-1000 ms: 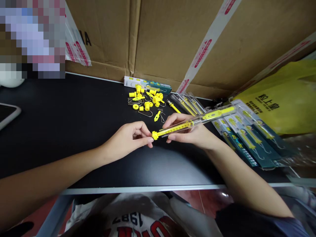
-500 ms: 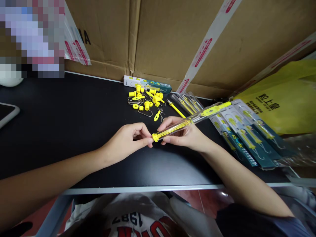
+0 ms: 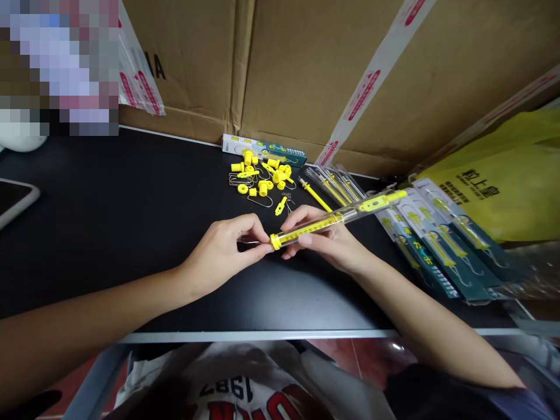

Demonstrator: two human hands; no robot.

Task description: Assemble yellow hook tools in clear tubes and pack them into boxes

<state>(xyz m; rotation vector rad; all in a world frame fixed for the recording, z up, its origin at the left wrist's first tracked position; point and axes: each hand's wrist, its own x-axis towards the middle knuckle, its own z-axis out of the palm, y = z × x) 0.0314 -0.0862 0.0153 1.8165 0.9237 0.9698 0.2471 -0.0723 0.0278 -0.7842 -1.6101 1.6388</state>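
- Tube (image 3: 347, 217) of clear plastic, held up near the middle of our view: it slants from just below centre towards 2 o'clock, with a yellow printed scale (image 3: 315, 227) inside its nearer part and a slotted yellow piece (image 3: 373, 203) towards the far end.
- Our left hand (image 3: 221, 248), reaching in from 8 o'clock, pinches a thin metal wire (image 3: 250, 241) between thumb and fingertips, right beside the yellow cap (image 3: 275, 241) at the tube's lower end. We cannot tell whether those fingertips also touch the cap.
- Our right hand (image 3: 335, 245), coming in from 4 o'clock, holds the tube between thumb and curled fingers.
- What has just changed: the cap has closed up against the tube's end, and the scale that stuck out bare lies inside the clear plastic. We judge that the inner part is seated, though we cannot see whether the cap is locked. More of the wire also shows past our left fingers.
- Beyond our hands, between 11 and 12 o'clock, loose yellow parts (image 3: 263, 188) and bent wire hooks (image 3: 261, 203) lie on the black table (image 3: 131, 233), in front of a narrow printed box (image 3: 229, 144).
- Towards 1 o'clock, more clear tubes lie together; towards 3 and 4 o'clock, printed packs (image 3: 455, 262) overlap beside a yellow bag (image 3: 507, 175).
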